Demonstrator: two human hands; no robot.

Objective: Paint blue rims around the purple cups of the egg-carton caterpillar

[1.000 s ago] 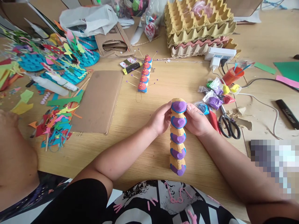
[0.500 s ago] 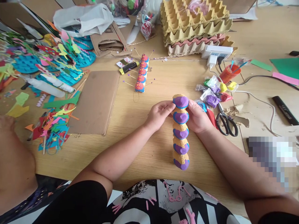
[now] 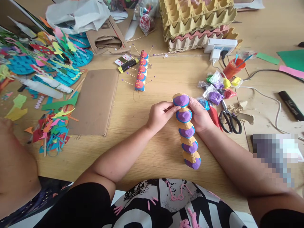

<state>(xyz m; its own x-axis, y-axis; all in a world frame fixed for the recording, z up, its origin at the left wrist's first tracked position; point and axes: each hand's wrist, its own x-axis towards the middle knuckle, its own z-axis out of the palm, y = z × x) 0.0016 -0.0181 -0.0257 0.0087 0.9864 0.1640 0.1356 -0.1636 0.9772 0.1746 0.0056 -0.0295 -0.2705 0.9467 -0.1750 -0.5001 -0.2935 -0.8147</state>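
Note:
A strip of egg-carton bumps [image 3: 186,131], tan with purple and blue clay on each bump, is held at its far end between both hands. My left hand [image 3: 160,117] pinches the top bump from the left, thumb on its lower edge. On the right side, my right hand [image 3: 200,115] grips the same bump with thumb and fingers. The strip's near end leans to the right. Farther off on the table stands a finished-looking strip [image 3: 142,70] with red faces, blue edges and thin purple-tipped sticks.
Brown cardboard [image 3: 95,103] and paper scraps [image 3: 53,128] lie left, beside a person's arm [image 3: 16,161]. Egg trays [image 3: 197,25] are stacked at the back. Scissors [image 3: 229,118], clay packets [image 3: 215,95], an orange cup [image 3: 234,68] and a marker [image 3: 291,105] are at right.
The purple strip has tilted, its near end swinging right and its far end shifting slightly left. Both hands still hold it. The whole view has shifted a little.

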